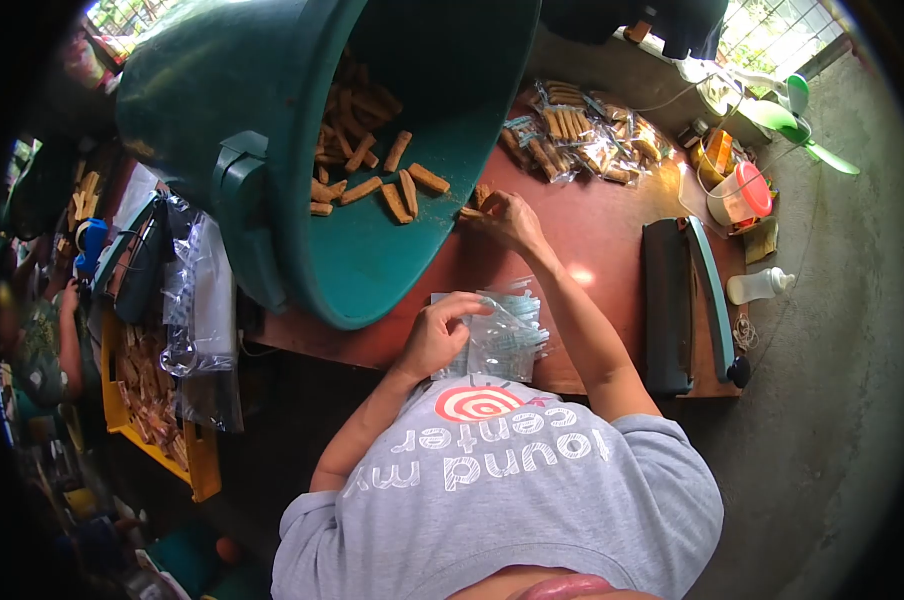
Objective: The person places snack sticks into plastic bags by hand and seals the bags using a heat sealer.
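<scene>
My left hand [440,335] is pinched on the mouth of a clear plastic bag [499,335], above a stack of similar flat bags [532,310] at the table's near edge. My right hand [512,222] is closed on brown stick-shaped snacks [470,213] beside the rim of a large green bin [372,280]. The bin lies tipped, its mouth facing the table. Inside it are several loose brown sticks [394,200] and crumbs. How many sticks my right fingers hold is hard to tell.
Filled clear packs [572,130] lie at the table's back. On the right stand a bag sealer [672,300], a white bottle [762,286] and a red-lidded tub [742,195]. To the left are a yellow crate [204,470], hanging plastic bags [207,300] and another person's arm [69,335].
</scene>
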`<state>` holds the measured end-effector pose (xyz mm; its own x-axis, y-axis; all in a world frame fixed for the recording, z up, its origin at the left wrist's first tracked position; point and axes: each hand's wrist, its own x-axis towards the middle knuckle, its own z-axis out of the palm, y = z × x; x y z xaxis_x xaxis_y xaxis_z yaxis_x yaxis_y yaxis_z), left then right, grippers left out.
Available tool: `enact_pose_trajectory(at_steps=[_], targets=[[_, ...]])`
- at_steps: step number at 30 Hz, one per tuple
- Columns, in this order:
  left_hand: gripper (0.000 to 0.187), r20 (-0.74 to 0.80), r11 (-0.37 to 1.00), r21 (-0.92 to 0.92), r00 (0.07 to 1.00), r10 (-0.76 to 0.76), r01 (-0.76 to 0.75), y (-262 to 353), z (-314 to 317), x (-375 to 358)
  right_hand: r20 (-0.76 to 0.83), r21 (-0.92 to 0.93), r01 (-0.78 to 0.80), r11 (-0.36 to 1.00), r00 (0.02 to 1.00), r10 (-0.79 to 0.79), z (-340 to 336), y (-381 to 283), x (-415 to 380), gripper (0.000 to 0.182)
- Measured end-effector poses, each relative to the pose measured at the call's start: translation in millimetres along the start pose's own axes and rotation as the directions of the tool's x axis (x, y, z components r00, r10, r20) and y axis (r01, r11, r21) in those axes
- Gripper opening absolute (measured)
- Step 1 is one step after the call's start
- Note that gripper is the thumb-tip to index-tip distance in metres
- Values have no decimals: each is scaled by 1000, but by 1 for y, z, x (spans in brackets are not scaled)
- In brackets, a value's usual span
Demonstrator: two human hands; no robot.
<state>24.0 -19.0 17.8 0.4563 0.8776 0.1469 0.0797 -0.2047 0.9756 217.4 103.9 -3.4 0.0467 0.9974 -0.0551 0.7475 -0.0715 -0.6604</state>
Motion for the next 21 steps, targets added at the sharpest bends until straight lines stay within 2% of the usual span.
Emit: enact_pose_trajectory(at_steps=[3,5,6,8,9,10,11,15,17,18,19,20,21], targets=[[40,-2,1000,3,1000,13,-13,4,-4,-2,14,-27,16,1000,1000,-16,1,2,0,34],[39,-22,1000,-6,1000,21,-21,1,-6,-4,67,362,-175,916,985,162,7,10,6,34],[38,-37,1000,-13,999,27,-28,1,-6,-4,69,360,-173,917,985,159,5,6,5,34],[38,-39,999,-28,999,14,-15,4,-7,-5,266,506,-271,819,952,150,0,-3,5,30],[38,-36,999,-42,999,0,-2,5,-7,-5,267,504,-271,820,952,150,3,0,7,30],[38,-38,999,-43,999,0,-2,4,-7,-6,94,295,-131,947,990,108,8,6,9,29],[38,-35,999,-52,999,-17,16,3,-7,-6,-64,43,-14,999,998,17,13,10,11,28],[39,-28,998,-37,999,-45,44,6,-9,-6,-166,60,12,998,986,-2,11,13,11,27],[40,-31,999,-32,999,-20,19,3,-7,-6,54,321,-118,940,993,106,12,4,1,29],[40,-33,1000,-23,999,4,-5,1,-6,-5,51,319,-119,940,993,109,16,-3,-10,29],[40,-30,1000,-26,1000,5,-6,1,-5,-4,-85,74,4,997,996,3,23,-13,-25,30],[40,-26,1000,-28,1000,11,-12,0,-4,-4,-188,-189,97,977,973,-133,27,-17,-33,31],[40,-24,999,-30,1000,18,-19,0,-4,-3,-136,-189,132,973,978,-159,30,-12,-33,36]])
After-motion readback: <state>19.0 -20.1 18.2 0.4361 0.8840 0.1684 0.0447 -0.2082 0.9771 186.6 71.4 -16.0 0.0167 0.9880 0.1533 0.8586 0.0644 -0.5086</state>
